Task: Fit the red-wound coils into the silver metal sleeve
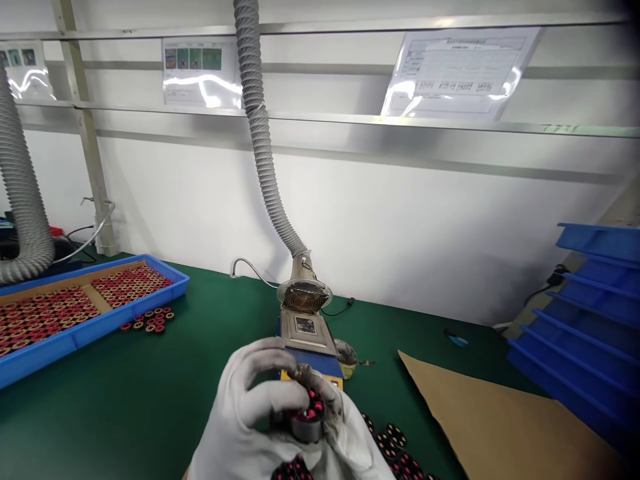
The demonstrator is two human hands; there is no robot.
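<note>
I have both gloved hands together low in my view: the left hand [243,407] has a finger and thumb curled in, one tip pressed to the top of a small round part [307,430], and the right hand [347,430] closes its darkened fingertips around the far and right side of that same part. So the fingers are clamped on it, in the narrow space between the two hands, probably because something this small needs steadying from both sides. Just below the fingers sits a cluster of red-and-black pieces [293,470]; I can't tell whether a palm carries it. Loose black discs [396,437] lie just right of the fingers, likely for an easy reach. Straight beyond the fingertips stands a metal-topped unit [287,328], its hood [305,293] and grey hose [263,147] above, presumably to draw off fumes. Well left of the fingers, a blue tray [75,341] holds pieces in divided rows, which I'd guess keeps them orderly; farther right is a cardboard sheet [505,413].
</note>
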